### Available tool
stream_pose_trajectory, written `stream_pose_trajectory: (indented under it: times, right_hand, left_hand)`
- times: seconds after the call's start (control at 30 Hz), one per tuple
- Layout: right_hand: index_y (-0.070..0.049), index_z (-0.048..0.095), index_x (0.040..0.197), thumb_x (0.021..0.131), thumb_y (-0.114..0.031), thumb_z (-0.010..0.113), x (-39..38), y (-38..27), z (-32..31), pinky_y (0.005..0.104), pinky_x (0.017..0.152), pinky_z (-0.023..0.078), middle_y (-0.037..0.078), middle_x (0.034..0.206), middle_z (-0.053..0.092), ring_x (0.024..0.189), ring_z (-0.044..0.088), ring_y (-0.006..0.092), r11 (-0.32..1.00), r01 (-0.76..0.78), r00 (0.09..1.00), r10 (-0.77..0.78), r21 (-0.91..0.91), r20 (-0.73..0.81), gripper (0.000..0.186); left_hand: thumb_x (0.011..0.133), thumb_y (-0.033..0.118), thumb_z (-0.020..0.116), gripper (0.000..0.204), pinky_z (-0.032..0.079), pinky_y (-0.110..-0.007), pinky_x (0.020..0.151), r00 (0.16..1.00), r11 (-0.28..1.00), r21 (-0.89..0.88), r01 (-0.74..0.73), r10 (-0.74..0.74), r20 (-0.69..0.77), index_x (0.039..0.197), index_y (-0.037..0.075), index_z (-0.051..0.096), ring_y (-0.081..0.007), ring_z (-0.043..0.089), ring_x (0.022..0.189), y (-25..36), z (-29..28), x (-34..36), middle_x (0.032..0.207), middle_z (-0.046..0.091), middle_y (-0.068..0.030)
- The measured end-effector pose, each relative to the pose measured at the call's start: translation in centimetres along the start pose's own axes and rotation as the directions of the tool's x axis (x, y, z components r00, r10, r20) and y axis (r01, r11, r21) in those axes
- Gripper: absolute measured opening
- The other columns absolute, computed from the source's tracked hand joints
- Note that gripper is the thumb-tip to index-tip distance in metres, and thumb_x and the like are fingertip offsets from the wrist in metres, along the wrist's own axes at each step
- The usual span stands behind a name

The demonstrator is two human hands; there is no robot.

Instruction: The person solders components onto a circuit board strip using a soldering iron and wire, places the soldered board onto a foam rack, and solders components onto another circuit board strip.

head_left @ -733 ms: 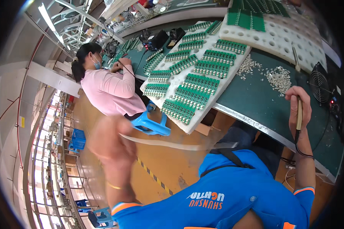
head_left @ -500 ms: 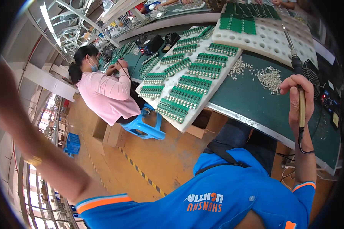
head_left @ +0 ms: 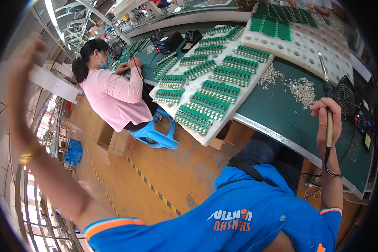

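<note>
My right hand (head_left: 324, 112) is closed around the handle of a soldering iron (head_left: 330, 130), whose metal tip points up and away over the bench. Just left of that hand lies a heap of small white parts (head_left: 302, 92), with a second scattered pile (head_left: 269, 76) beyond it. My left hand (head_left: 26, 63) is raised at the far left, away from the bench, and its fingers are smeared by motion. A gold band (head_left: 29, 154) circles the left wrist. Rows of green circuit boards (head_left: 214, 101) rest on a white foam sheet (head_left: 178, 110) left of the piles.
A perforated foam board (head_left: 296, 46) bears more green boards (head_left: 271, 27) at the back. Right of my hand stand a black fan (head_left: 345, 97) and a soldering station (head_left: 362, 121). A co-worker in pink (head_left: 113, 94) sits at left on a blue stool (head_left: 159, 133).
My left forearm has swung, bringing the raised hand into sight at the upper left. The right hand still grips the soldering iron, slightly lower in the picture, as the view has shifted a little.
</note>
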State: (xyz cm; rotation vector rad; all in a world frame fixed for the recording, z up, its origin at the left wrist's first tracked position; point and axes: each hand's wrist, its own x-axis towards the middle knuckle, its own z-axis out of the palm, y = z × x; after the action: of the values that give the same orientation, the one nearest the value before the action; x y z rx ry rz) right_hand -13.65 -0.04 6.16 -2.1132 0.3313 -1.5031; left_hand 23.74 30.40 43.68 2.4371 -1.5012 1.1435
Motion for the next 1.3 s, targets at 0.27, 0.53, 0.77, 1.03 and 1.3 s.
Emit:
stream_pose_trajectory:
  times: [0.27, 0.53, 0.77, 1.03, 1.3]
  right_hand:
    - [0.000, 0.053, 0.127, 0.104, -0.006, 0.049, -1.2, 2.8, 1.7, 0.0264, 0.071, 0.050, 0.010, 0.096, 0.065, 0.077, 0.058, 0.0123, 0.980, -0.152, 0.987, 0.158, -0.130, 0.035, 0.025]
    - [0.000, 0.053, 0.128, 0.105, -0.009, 0.049, -0.5, 3.9, 3.4, 0.0262, 0.073, 0.051, 0.011, 0.099, 0.065, 0.079, 0.058, 0.0121, 0.949, -0.213, 0.977, 0.212, -0.232, -0.030, 0.025]
    - [0.001, 0.053, 0.128, 0.105, -0.008, 0.048, -0.4, 3.7, 4.0, 0.0265, 0.074, 0.051, 0.012, 0.101, 0.065, 0.080, 0.059, 0.0125, 0.933, -0.230, 0.973, 0.216, -0.277, -0.080, 0.025]
    - [0.001, 0.053, 0.126, 0.104, -0.007, 0.049, -1.9, 4.3, 1.9, 0.0264, 0.075, 0.052, 0.013, 0.103, 0.066, 0.079, 0.059, 0.0128, 0.931, -0.235, 0.972, 0.224, -0.279, -0.073, 0.024]
    - [0.002, 0.050, 0.127, 0.104, -0.004, 0.047, -3.5, 4.1, 0.0, 0.0286, 0.076, 0.052, 0.018, 0.107, 0.065, 0.082, 0.060, 0.0154, 0.965, -0.145, 0.989, 0.138, -0.217, -0.049, 0.025]
  left_hand:
    - [0.105, 0.031, 0.048, 0.039, 0.038, -0.032, 0.045, 0.634, 0.337, -0.647, 0.684, -0.714, 0.298, 0.118, -0.004, 0.061, -0.0161, 0.049, 0.049, -2.7, 42.6, -23.3, 0.061, 0.052, -0.0021]
    - [0.098, 0.053, 0.060, 0.048, 0.019, -0.022, 0.037, 0.306, -0.324, -0.647, 0.690, -0.679, 0.667, 0.087, 0.006, 0.058, -0.0016, 0.026, 0.042, 4.3, 43.3, -20.8, 0.056, 0.030, 0.0086]
    - [0.093, 0.036, 0.073, 0.033, 0.017, -0.019, 0.035, 0.302, -0.434, -0.606, 0.667, -0.586, 0.752, 0.081, 0.015, 0.050, -0.0006, 0.027, 0.041, 3.8, 44.1, -19.8, 0.064, 0.042, 0.0068]
    - [0.093, 0.021, 0.073, 0.019, 0.017, -0.019, 0.036, 0.310, -0.555, -0.610, 0.566, -0.542, 0.781, 0.091, 0.010, 0.057, -0.0001, 0.031, 0.042, 2.8, 41.3, -18.2, 0.084, 0.061, -0.0019]
    - [0.088, 0.015, 0.076, 0.016, 0.015, -0.022, 0.035, 0.291, -0.501, -0.621, 0.602, -0.587, 0.756, 0.088, 0.004, 0.065, -0.0016, 0.030, 0.039, 1.5, 39.7, -15.9, 0.083, 0.067, -0.0043]
